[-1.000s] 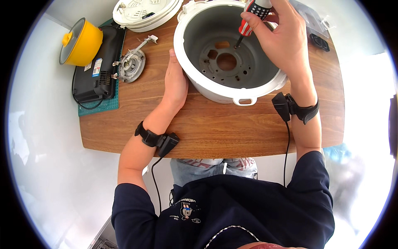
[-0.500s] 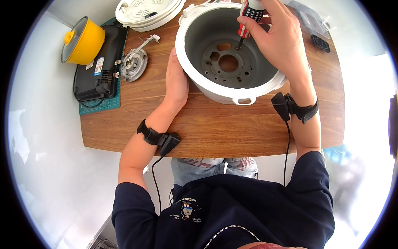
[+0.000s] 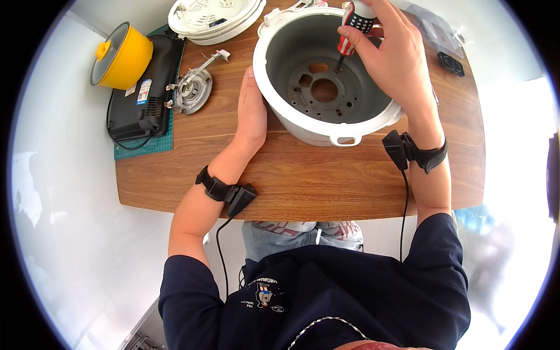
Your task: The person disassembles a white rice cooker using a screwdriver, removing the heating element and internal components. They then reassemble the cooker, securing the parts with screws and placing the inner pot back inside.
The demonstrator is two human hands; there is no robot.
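My right hand (image 3: pixel 402 61) is closed around a screwdriver (image 3: pixel 357 24) whose handle has stars and red and white stripes. The shaft points down into a white rice cooker housing (image 3: pixel 318 133) with a grey metal inside. Its tip meets the housing's floor (image 3: pixel 325 90), beside the large round hole in the middle; several smaller holes surround that hole. Flat along the housing's outer left side lies my left hand (image 3: pixel 252 114), fingers stretched out and partly hidden by the wall. Both wrists wear black straps with small boxes and cables.
Left of the housing lies a round metal heating part (image 3: pixel 194 93) with an arm. Behind it is a white round lid (image 3: pixel 216 20). A yellow pot (image 3: pixel 125 58) stands on a black appliance (image 3: pixel 137 114) over a green mat (image 3: pixel 143 150). Clear plastic (image 3: pixel 437 29) and a black piece (image 3: pixel 451 64) sit far right.
The housing, the parts on the left and my left hand appear slightly further right in the picture. My right hand keeps its hold on the screwdriver, with the tip at the same spot.
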